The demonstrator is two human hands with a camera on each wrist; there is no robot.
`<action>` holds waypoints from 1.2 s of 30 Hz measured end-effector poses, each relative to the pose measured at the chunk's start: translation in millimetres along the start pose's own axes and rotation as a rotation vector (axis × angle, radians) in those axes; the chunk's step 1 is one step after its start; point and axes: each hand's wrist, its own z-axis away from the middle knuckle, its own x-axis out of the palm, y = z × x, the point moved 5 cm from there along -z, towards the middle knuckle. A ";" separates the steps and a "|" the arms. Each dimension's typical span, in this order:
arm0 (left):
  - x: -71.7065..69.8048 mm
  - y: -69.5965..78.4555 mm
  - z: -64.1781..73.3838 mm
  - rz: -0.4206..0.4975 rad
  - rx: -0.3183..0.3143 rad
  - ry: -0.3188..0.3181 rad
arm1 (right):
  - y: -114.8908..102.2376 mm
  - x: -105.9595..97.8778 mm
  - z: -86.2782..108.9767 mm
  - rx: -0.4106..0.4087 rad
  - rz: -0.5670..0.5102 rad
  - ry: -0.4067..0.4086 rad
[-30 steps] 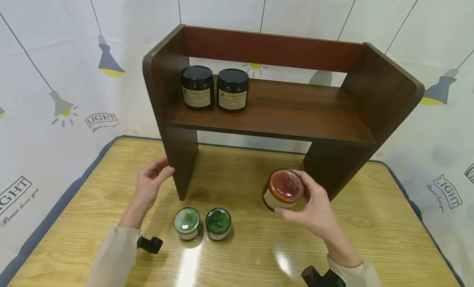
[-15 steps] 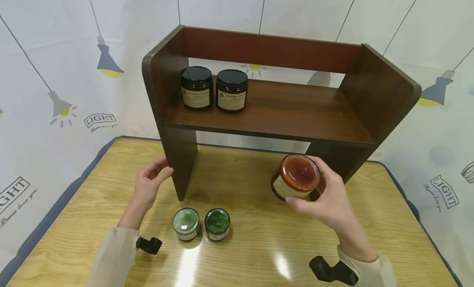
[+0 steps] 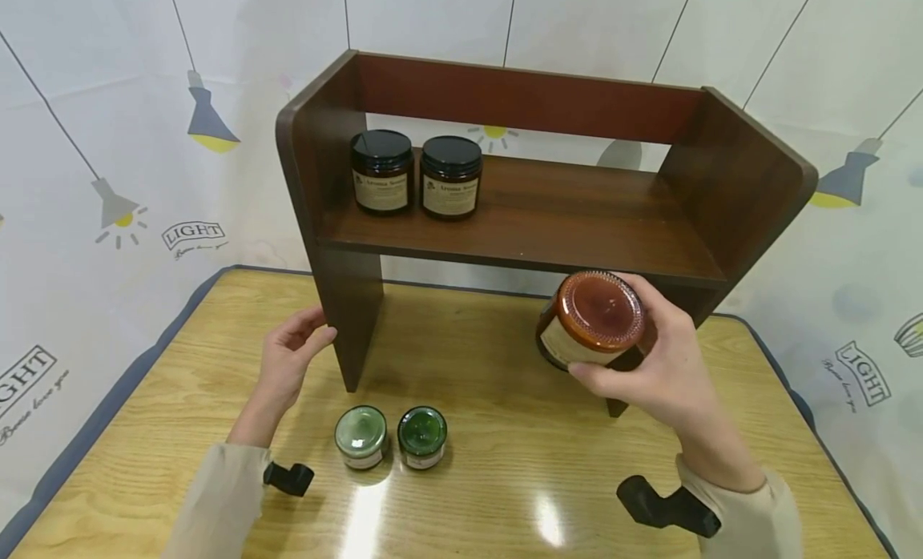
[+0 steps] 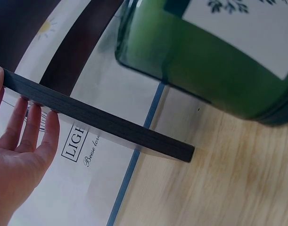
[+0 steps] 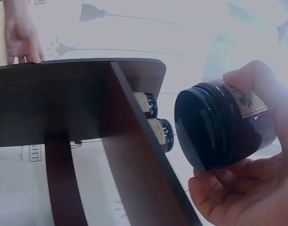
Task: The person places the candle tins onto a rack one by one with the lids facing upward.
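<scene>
My right hand [image 3: 663, 367] grips an amber glass jar [image 3: 602, 311] with a cream label, its base tilted up toward the head camera. In the right wrist view the jar's black lid [image 5: 195, 129] faces the shelf, thumb on the label side and fingers beneath. The jar overlaps the front edge of the dark wooden shelf unit [image 3: 548, 207] near its right end. My left hand [image 3: 292, 355] touches the unit's left side panel, fingers fairly straight along the outer face, thumb tip at the front edge; the left wrist view shows the panel's edge [image 4: 101, 115] against those fingertips.
Two black-lidded amber jars, one in the corner [image 3: 382, 174] and one beside it [image 3: 451, 178], stand at the shelf's left. On the wooden table [image 3: 505, 479], a pale green jar [image 3: 361, 435] and a darker green jar [image 3: 422, 436] sit bases up before the unit.
My right hand has raised the amber jar up and to the right, from low over the table to the shelf's front edge. The left hand has stayed at the side panel.
</scene>
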 end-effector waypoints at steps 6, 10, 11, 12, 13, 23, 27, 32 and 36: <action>0.3 1.5 -0.2 0.008 0.007 -0.003 | -8.7 -8.3 -11.8 0.008 0.109 0.028; 0.5 1.8 0.0 0.019 0.009 -0.006 | -12.7 -14.0 -21.1 0.032 0.150 0.044; 0.4 1.6 -0.1 0.021 0.010 -0.007 | -13.7 -15.3 -23.5 0.037 0.166 0.048; 0.4 1.6 -0.1 0.023 0.010 -0.009 | -14.6 -16.5 -26.0 0.041 0.181 0.052; 0.4 1.5 -0.2 0.023 0.010 -0.009 | -15.5 -17.6 -28.6 0.048 0.189 0.054; -0.6 1.0 -0.5 0.019 0.004 -0.001 | -20.6 -25.9 -59.0 0.028 0.017 0.075; -0.8 0.5 -0.5 0.019 0.001 -0.001 | -20.5 -28.2 -70.8 0.045 0.102 0.071; -1.3 -0.1 -0.7 0.011 -0.005 0.000 | -15.1 -30.1 -82.2 0.089 0.207 0.051; -1.3 0.2 -0.7 0.012 -0.001 -0.001 | -10.4 -29.7 -88.6 0.096 0.235 0.033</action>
